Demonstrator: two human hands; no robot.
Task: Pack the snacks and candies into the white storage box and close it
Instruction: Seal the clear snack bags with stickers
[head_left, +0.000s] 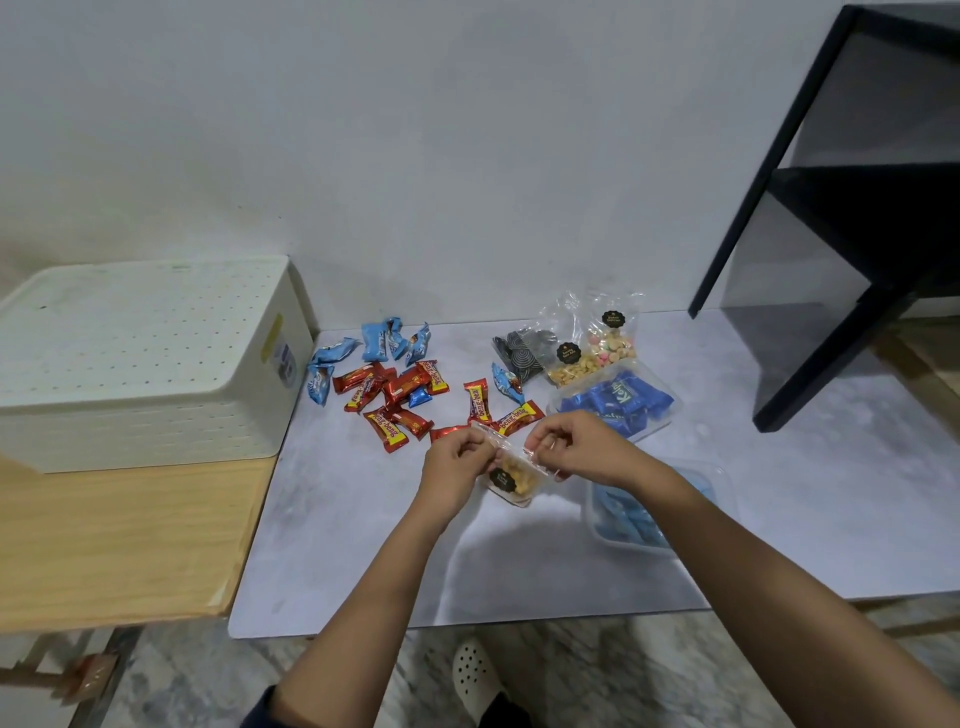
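A clear snack bag with yellow nuts and a black label hangs just above the grey mat. My left hand pinches its top left edge and my right hand pinches its top right edge. The white storage box stands at the left with its perforated lid on. Red chocolate bars and light blue candy packs lie scattered behind my hands. More clear snack bags and a clear tub of dark blue candies sit at the back right.
A second clear tub with light blue packs lies under my right forearm. A black shelf unit stands at the right. The box rests on a wooden board left of the grey mat. The wall is close behind.
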